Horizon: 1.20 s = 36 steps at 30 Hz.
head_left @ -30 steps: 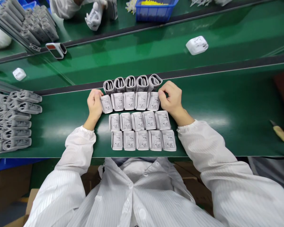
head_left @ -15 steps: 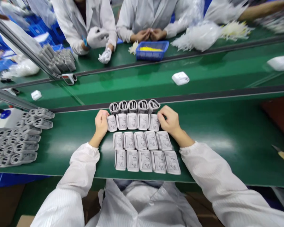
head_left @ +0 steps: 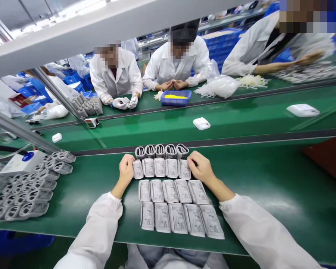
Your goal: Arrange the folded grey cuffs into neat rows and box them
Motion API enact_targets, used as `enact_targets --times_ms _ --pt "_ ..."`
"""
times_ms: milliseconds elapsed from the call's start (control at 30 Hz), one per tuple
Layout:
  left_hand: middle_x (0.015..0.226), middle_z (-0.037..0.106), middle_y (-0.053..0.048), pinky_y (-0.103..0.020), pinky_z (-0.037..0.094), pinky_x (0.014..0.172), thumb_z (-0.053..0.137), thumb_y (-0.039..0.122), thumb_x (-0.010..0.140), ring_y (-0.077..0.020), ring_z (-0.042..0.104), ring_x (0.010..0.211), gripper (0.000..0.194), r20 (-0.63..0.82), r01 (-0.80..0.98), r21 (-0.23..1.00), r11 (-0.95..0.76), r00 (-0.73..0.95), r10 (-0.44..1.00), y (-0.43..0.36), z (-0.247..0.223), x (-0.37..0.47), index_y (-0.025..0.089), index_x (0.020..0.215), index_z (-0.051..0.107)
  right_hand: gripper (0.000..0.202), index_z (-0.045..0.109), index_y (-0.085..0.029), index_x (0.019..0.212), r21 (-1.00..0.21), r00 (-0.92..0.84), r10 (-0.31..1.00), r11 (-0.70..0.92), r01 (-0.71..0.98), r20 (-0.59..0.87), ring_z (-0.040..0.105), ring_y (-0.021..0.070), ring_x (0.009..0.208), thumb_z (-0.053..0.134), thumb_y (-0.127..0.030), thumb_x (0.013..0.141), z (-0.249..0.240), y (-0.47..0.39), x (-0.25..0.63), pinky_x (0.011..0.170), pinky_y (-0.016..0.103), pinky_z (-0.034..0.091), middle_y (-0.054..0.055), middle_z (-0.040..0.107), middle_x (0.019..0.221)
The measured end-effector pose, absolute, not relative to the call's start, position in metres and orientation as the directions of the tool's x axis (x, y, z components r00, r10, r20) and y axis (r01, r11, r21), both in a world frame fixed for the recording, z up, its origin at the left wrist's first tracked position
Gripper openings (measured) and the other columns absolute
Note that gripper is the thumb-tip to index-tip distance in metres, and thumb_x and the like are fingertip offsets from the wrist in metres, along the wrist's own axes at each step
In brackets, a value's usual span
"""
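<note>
Several grey rolled cuffs lie in rows on the green table (head_left: 268,179). The farthest row (head_left: 159,151) shows its coiled ends; the row just nearer (head_left: 159,167) lies with printed faces up. My left hand (head_left: 126,169), fingers closed, presses against the left end of that nearer row. At its right end my right hand (head_left: 200,167) is curled, touching the last cuff. Together they grip the row between them. Two more rows, a middle one (head_left: 170,191) and a front one (head_left: 178,218), lie closer to my body, untouched.
Stacked cuffs (head_left: 30,190) and a white box (head_left: 22,163) stand at the left. Beyond a dark rail runs a green belt with white devices (head_left: 201,123). Across it, people in white coats work near a blue basket (head_left: 176,101). A brown board (head_left: 327,157) lies right.
The camera view has tilted up, so the table appears lower and more of the people shows. My hands keep the same places at the row's ends. A gloved person's hands have come together.
</note>
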<state>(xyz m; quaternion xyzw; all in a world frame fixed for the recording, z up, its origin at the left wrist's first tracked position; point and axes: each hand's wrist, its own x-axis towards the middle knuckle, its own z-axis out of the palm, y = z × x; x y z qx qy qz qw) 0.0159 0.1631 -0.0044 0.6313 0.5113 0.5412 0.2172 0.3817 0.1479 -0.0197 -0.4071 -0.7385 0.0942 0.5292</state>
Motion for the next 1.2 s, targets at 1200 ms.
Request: enact_targets --times_ms 1200 --pt "0.083 0.067 -0.005 -0.035 0.053 0.077 0.048 0.075 0.114 -0.0208 0.063 0.079 0.063 0.453 0.434 0.819 -0.375 -0.089 0.887 0.1632 -0.0053 0.0162 0.024 0.08 0.065 0.027 0.055 -0.027 0.084 -0.528 -0.122 0.669 0.672 0.519 0.733 0.056 0.0174 0.067 0.057 -0.014 0.109 -0.0208 0.1475 0.3815 0.063 0.035 0.044 -0.001 0.056 0.076"
